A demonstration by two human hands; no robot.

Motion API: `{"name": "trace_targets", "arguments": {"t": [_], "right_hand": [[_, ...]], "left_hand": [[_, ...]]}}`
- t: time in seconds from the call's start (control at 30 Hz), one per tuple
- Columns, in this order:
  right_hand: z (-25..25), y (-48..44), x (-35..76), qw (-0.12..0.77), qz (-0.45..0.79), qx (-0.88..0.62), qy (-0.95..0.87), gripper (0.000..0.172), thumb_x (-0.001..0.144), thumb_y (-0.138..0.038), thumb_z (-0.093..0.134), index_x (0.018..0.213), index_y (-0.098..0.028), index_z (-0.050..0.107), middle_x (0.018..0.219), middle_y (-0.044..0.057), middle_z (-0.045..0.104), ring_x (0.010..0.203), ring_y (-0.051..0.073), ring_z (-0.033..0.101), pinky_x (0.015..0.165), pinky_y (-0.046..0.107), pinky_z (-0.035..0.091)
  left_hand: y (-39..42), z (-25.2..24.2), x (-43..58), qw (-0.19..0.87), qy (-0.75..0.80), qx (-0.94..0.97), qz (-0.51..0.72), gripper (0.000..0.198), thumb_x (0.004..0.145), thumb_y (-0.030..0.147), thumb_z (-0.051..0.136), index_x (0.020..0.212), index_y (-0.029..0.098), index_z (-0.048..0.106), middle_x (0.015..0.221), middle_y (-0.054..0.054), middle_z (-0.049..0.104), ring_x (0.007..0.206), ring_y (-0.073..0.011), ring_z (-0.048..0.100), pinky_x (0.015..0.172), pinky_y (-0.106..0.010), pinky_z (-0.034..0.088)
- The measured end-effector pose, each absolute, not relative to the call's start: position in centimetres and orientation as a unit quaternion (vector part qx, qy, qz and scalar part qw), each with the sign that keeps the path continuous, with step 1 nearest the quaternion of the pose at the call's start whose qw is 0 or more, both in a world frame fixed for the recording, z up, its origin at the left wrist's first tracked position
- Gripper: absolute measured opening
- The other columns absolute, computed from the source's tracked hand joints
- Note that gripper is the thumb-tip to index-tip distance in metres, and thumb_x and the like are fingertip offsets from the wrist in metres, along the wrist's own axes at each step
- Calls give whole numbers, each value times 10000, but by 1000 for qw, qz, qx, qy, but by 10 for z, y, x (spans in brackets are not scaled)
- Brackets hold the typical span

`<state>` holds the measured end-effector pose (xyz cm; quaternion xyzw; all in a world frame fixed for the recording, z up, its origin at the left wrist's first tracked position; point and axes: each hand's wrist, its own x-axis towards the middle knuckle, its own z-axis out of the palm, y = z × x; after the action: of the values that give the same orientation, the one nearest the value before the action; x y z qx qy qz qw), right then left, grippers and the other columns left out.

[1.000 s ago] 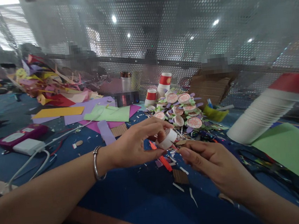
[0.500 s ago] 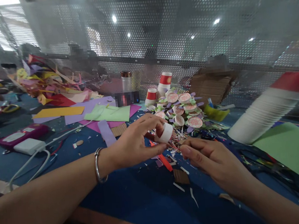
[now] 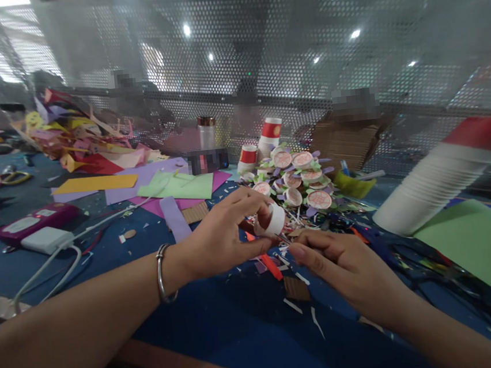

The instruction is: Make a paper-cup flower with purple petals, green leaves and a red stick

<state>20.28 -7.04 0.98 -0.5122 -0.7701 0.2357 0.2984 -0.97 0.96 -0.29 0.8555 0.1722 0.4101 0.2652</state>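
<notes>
My left hand (image 3: 236,225), with a metal bangle on its wrist, is closed around a short white paper ring (image 3: 276,218), which looks like a cut-off part of a paper cup. Just to its right, the thumb and forefinger of my right hand (image 3: 333,256) are pinched together near the ring's lower edge. Something thin and dark shows between them, too small to name. Beneath my hands lie an orange-red strip-like tool (image 3: 271,267), a piece of brown corrugated card (image 3: 297,289) and white paper scraps. Behind them is a pile of paper discs with red prints (image 3: 292,179).
A tall stack of paper cups (image 3: 435,174) leans at the right beside green paper (image 3: 486,247). Coloured sheets (image 3: 176,185), a purple box (image 3: 36,221) with a white cable, and scissors (image 3: 4,179) lie left. A perforated metal screen (image 3: 234,63) closes the back.
My right hand has shifted slightly left and down, its fingertips now nearer the paper ring. The ring has turned a little in my left hand, which otherwise stays in place.
</notes>
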Motion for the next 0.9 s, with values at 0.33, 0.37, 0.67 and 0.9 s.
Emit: {"name": "trace_targets", "arguments": {"t": [0.33,0.37,0.67,0.9], "right_hand": [[10,-71,203,284,215,-524,-774,454,994,-537,437,706,-218,584,675,-1,578,648,158,546,602,295,423],[10,-70,204,283,220,-523,-773,456,992,-544,440,707,-219,586,679,1,582,652,159,548,603,297,422],[10,-72,202,291,218,-509,-780,476,994,-521,465,626,-221,486,604,-36,471,582,131,467,548,282,355],[12,-72,204,273,238,-526,-770,461,988,-562,453,696,-218,548,659,-17,536,614,140,512,560,278,385]], "left_hand": [[2,4,-11,271,207,854,393,162,827,227,723,845,182,568,1084,-62,571,919,-162,617,707,-262,576],[2,5,-11,272,212,854,390,158,823,216,722,845,182,570,1046,-50,567,887,-152,615,699,-259,574],[-2,7,-12,272,231,856,373,170,809,181,713,875,191,556,1014,-37,579,860,-143,586,674,-245,559],[2,-1,-9,343,220,820,402,371,784,153,720,1075,228,503,1066,-54,601,982,-192,614,642,-238,561]]}}
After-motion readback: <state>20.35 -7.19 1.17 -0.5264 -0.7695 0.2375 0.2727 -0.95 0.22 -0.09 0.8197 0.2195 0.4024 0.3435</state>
